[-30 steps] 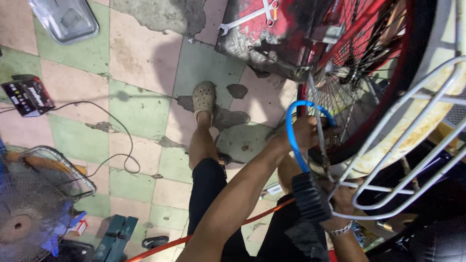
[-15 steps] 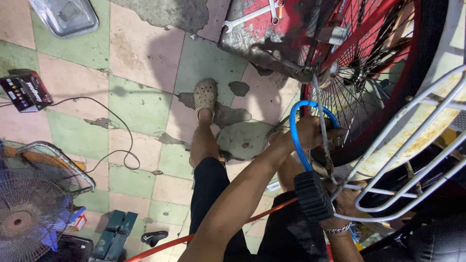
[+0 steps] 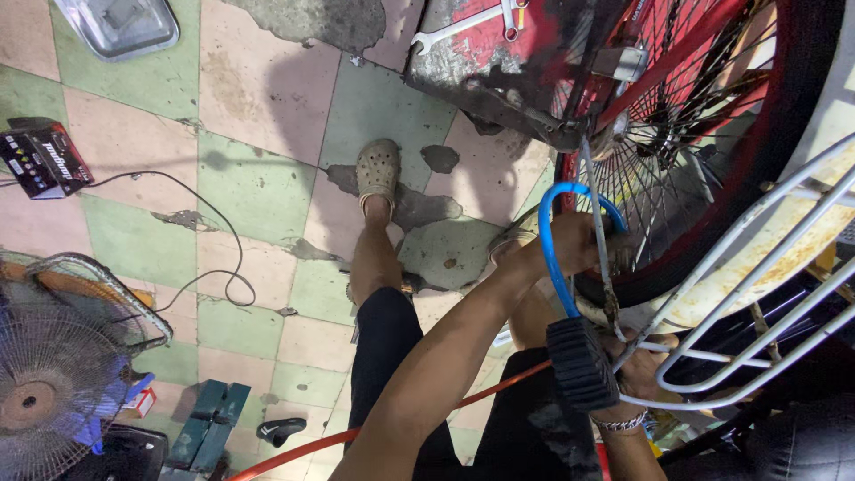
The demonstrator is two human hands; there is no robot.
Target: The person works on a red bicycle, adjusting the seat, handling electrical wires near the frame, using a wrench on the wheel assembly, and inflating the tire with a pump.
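A red bicycle wheel [image 3: 784, 116] with a black tyre and thin spokes fills the upper right. My left hand [image 3: 579, 245] reaches across to the tyre's lower edge and is closed around a looped blue air hose [image 3: 545, 258]. A black pedal [image 3: 581, 363] hangs just below it. My right hand [image 3: 643, 367], with a bracelet at the wrist, sits under the pedal and behind a white wire rack [image 3: 757, 294]. Its fingers are mostly hidden, so I cannot tell what it holds.
My legs and beige clogs [image 3: 377, 169] stand on cracked green and pink tiles. A floor fan [image 3: 53, 374] lies at lower left, beside a black box [image 3: 40, 158] with a cable. A metal tray [image 3: 120, 22] is top left, a wrench [image 3: 454, 27] on a red surface, an orange hose [image 3: 303, 448] below.
The view has drifted slightly, bringing more of the wheel in. My left hand stays on the blue hose at the tyre, and my right hand remains under the pedal.
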